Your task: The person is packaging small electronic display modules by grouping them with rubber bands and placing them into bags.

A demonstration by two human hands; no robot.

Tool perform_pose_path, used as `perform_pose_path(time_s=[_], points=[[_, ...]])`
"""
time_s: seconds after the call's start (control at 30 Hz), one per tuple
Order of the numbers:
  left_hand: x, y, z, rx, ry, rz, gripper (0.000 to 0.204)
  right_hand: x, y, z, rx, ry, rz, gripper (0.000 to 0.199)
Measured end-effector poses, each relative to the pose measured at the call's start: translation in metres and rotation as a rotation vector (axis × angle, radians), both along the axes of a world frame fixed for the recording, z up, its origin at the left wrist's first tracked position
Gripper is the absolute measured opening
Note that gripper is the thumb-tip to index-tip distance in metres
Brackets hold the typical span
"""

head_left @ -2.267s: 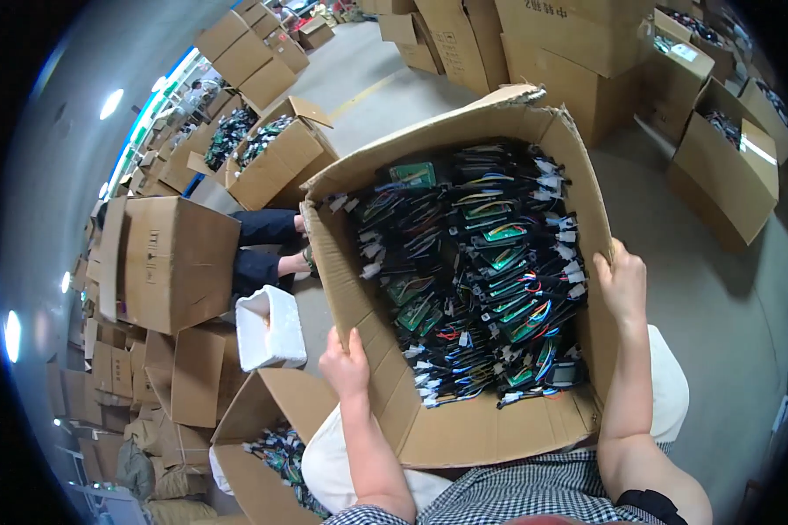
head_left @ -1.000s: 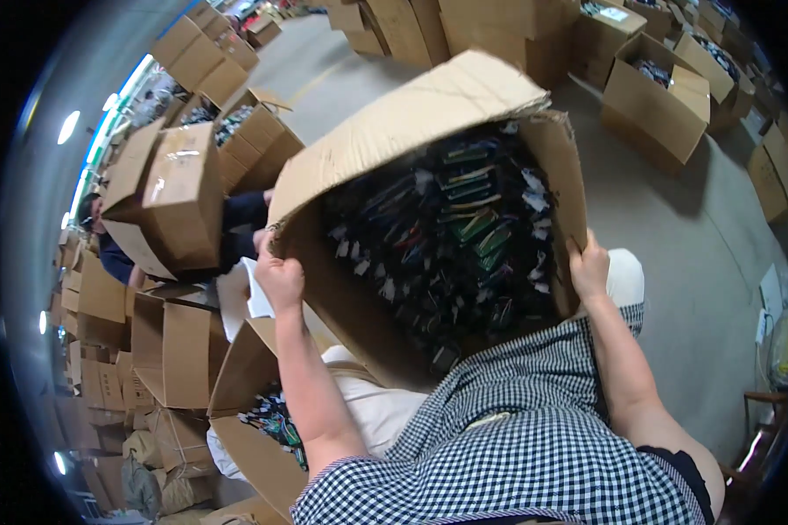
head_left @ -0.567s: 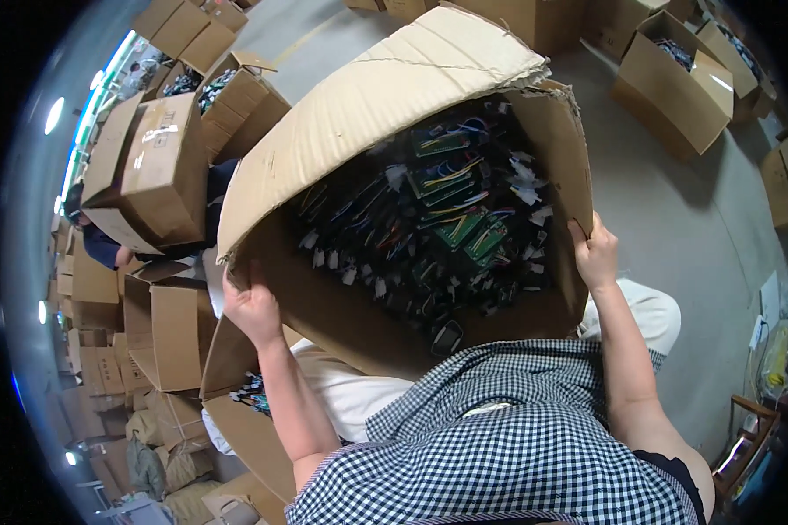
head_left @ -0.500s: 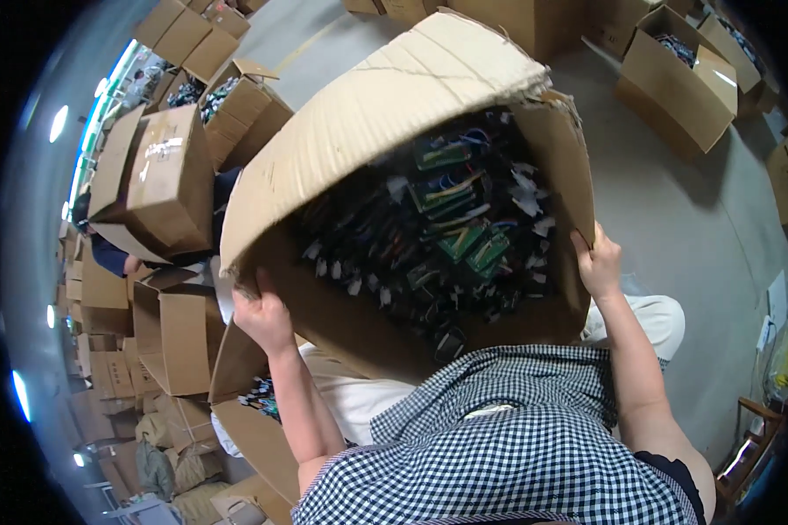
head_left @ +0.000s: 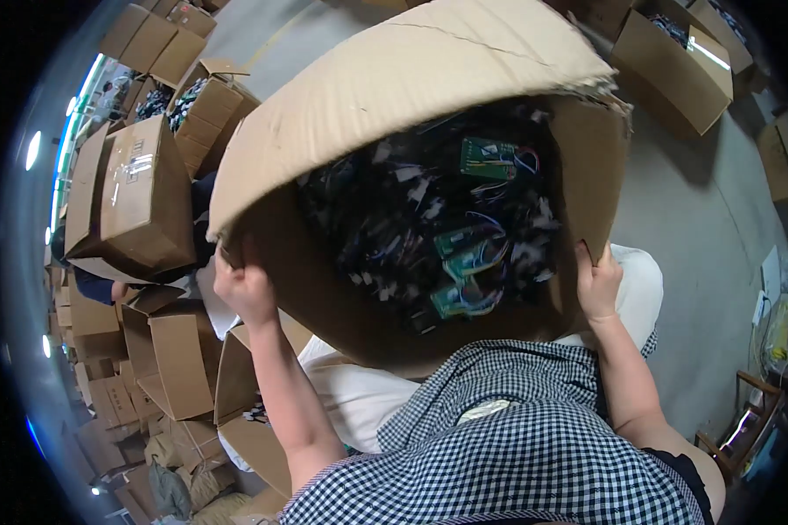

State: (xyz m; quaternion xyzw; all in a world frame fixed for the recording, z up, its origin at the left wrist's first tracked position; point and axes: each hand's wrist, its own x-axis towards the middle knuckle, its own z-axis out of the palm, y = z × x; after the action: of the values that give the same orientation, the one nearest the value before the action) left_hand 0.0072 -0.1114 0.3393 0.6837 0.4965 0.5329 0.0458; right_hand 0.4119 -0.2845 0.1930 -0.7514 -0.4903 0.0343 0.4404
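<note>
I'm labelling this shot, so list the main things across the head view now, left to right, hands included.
Taped box, left hand, green boards, right hand, wooden frame. The big box overlaps both hands, so it is left out.

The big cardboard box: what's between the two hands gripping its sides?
In the head view, between the left hand and right hand lies the open mouth of the cardboard box, with green circuit boards and wires heaped inside.
</note>
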Motion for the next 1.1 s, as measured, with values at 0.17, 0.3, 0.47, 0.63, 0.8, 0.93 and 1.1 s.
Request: perform_pose_path(time_s=[0.17, 0.3, 0.47, 0.63, 0.8, 0.93, 1.1], points=[[0.014, -0.047, -0.021, 0.058, -0.075, 0.037, 0.022, -0.01, -0.025, -0.003, 0.181, -0.03, -0.066, 0.027], [0.009, -0.014, -0.019, -0.028, 0.043, 0.09, 0.019, 0.001, 0.012, -0.016, 0.09, -0.028, -0.02, 0.026], [0.041, 0.054, -0.07, 0.047, 0.147, 0.113, 0.023, 0.038, 0.072, -0.037, -0.006, 0.006, 0.018, 0.031], [0.059, 0.098, -0.092, 0.046, 0.123, 0.093, 0.022, 0.078, 0.099, -0.049, -0.011, -0.063, 0.03, 0.034], [0.149, 0.012, -0.145, 0.055, 0.259, 0.095, 0.03, 0.154, 0.054, -0.097, 0.07, -0.102, -0.068, 0.031], [0.131, 0.023, -0.128, -0.019, 0.112, 0.221, 0.024, 0.195, 0.017, -0.066, -0.153, -0.019, 0.118, 0.035], [0.172, 0.025, -0.125, 0.109, 0.079, 0.178, 0.037, 0.307, -0.09, -0.057, 0.37, -0.351, 0.016, 0.029]])
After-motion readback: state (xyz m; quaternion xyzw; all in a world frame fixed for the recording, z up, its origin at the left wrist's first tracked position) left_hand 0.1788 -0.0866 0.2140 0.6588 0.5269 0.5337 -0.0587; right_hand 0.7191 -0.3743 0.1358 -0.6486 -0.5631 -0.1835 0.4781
